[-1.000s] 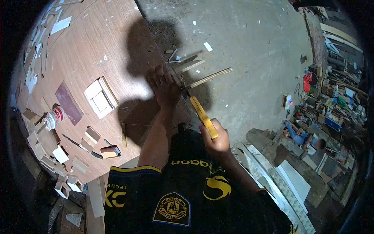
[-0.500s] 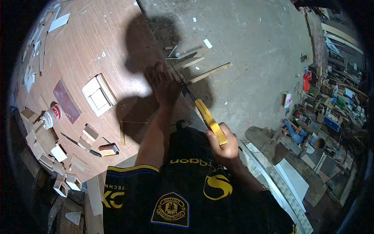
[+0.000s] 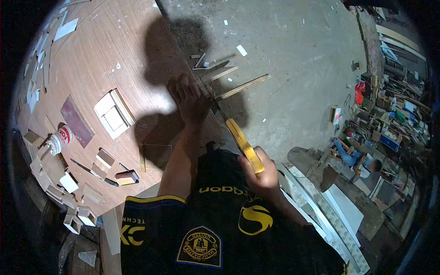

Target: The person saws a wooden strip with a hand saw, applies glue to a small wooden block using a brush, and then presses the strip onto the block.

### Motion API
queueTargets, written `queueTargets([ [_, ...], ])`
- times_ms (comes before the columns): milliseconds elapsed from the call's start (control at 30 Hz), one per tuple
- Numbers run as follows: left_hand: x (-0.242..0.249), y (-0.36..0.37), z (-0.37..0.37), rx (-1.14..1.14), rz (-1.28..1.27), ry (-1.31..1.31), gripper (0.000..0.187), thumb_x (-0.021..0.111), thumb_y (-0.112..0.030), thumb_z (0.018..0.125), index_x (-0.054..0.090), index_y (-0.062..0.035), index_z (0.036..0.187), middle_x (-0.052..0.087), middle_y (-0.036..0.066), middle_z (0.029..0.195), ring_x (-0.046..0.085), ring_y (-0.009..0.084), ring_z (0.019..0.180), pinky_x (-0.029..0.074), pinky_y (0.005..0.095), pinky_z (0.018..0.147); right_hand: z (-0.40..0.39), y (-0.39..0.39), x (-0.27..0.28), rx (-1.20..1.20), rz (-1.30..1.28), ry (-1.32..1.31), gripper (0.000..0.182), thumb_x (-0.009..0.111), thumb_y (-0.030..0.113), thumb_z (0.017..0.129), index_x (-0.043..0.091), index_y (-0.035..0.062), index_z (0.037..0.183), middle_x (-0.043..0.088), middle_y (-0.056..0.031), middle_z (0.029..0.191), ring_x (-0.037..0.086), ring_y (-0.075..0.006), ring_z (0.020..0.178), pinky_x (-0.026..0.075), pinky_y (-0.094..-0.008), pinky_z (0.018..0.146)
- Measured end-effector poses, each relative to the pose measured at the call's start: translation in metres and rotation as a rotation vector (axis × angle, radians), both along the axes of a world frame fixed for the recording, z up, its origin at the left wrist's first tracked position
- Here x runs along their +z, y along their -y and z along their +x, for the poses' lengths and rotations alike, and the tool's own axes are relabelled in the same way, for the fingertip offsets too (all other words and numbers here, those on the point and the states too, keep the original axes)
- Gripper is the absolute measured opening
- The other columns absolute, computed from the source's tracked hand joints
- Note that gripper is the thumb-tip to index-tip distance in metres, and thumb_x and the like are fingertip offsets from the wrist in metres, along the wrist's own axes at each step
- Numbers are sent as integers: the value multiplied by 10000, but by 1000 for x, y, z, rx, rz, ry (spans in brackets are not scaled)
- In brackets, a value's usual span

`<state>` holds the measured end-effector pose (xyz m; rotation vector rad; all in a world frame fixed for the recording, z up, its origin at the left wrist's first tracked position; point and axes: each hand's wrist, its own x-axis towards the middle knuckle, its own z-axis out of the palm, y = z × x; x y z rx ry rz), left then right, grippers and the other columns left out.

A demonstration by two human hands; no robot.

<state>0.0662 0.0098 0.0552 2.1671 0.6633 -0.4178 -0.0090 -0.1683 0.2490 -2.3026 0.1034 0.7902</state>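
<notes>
My right hand [image 3: 263,176] is closed round the yellow handle of a handsaw [image 3: 243,144]. Its thin dark blade points up and left to the table's edge, by the near end of a narrow wooden strip [image 3: 245,86]. That strip juts out beyond the edge, over the floor. My left hand [image 3: 191,104] lies in shadow on the tabletop beside the blade, fingers stretched and spread, pressing down near the edge. Whatever is under its palm is hidden.
On the wooden table [image 3: 123,46] are a white square panel piece [image 3: 112,114], a maroon board [image 3: 77,121], a white tub [image 3: 59,140], a brush-like tool [image 3: 127,177] and several small box pieces [image 3: 68,181]. Another person [image 3: 355,158] sits at the right, near piled scrap.
My right hand and the saw have drawn back slightly toward my body. The left hand stays in place on the table; the whole view has shifted a little.
</notes>
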Motion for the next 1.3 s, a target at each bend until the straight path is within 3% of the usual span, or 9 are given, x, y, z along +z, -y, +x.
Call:
queueTargets([
  [67, -64, 16, -13, 13, 658, 622, 645, 534, -452, 860, 467, 42, 1269, 444, 206, 1289, 350, 411, 1292, 214, 596, 1098, 4, -4, 11, 71, -5, -7, 186, 606, 186, 915, 503, 45, 848, 530, -96, 633, 571, -216, 580, 443, -339, 560],
  [400, -48, 15, -12, 24, 639, 635, 559, 573, -439, 844, 533, 45, 1121, 480, 213, 1244, 400, 426, 1243, 224, 606, 1097, -10, 12, 8, 86, 14, 24, 190, 687, 204, 855, 559, 67, 887, 603, -164, 717, 625, -362, 644, 470, -427, 541],
  [500, -54, 18, -13, 7, 692, 606, 420, 531, -262, 885, 525, 41, 1176, 474, 208, 1275, 403, 422, 1238, 240, 603, 1085, -14, 6, 5, 96, -58, 69, 177, 626, 176, 896, 517, 38, 879, 517, -100, 668, 570, -247, 595, 441, -345, 566],
  [600, -38, 11, -10, -10, 692, 685, 538, 573, -445, 843, 542, 39, 1075, 483, 224, 1239, 362, 440, 1281, 223, 618, 1091, -15, 6, 9, 32, -24, 18, 189, 630, 187, 897, 514, 43, 862, 510, -89, 655, 541, -210, 580, 428, -330, 563],
  [700, 12, -5, 0, -117, 75, -23, 524, 584, -440, 835, 542, 31, 1060, 482, 221, 1251, 356, 446, 1284, 221, 632, 1083, -8, 7, 21, 18, 2, 3, 199, 633, 194, 897, 508, 48, 843, 501, -82, 645, 517, -187, 569, 416, -324, 554],
  [767, -68, 16, -16, -31, 672, 599, 571, 586, -470, 825, 541, 35, 1088, 469, 222, 1277, 362, 440, 1280, 216, 634, 1080, -10, 7, 19, 19, 4, -13, 203, 635, 196, 896, 505, 52, 835, 496, -78, 639, 507, -177, 566, 409, -321, 549],
  [833, -45, 17, -14, -9, 639, 619, 542, 568, -407, 849, 527, 41, 1150, 472, 217, 1277, 379, 437, 1261, 218, 629, 1079, -13, 12, 2, -19, -28, 28, 235, 694, 246, 859, 538, 71, 850, 570, -143, 651, 596, -311, 581, 455, -372, 535],
  [1167, -46, 19, -16, -2, 641, 582, 466, 513, -297, 892, 518, 10, 1243, 478, 178, 1297, 390, 412, 1265, 226, 622, 1074, -6, 8, 29, -49, 2, -48, 222, 636, 208, 899, 513, 38, 826, 485, -48, 662, 462, -132, 616, 399, -298, 582],
  [1300, -48, 21, -16, -14, 686, 640, 403, 496, -253, 898, 535, 10, 1201, 480, 161, 1301, 393, 410, 1260, 235, 622, 1070, -14, 13, 27, 6, -38, 23, 259, 693, 275, 859, 554, 57, 852, 573, -132, 658, 598, -283, 583, 460, -371, 546],
])
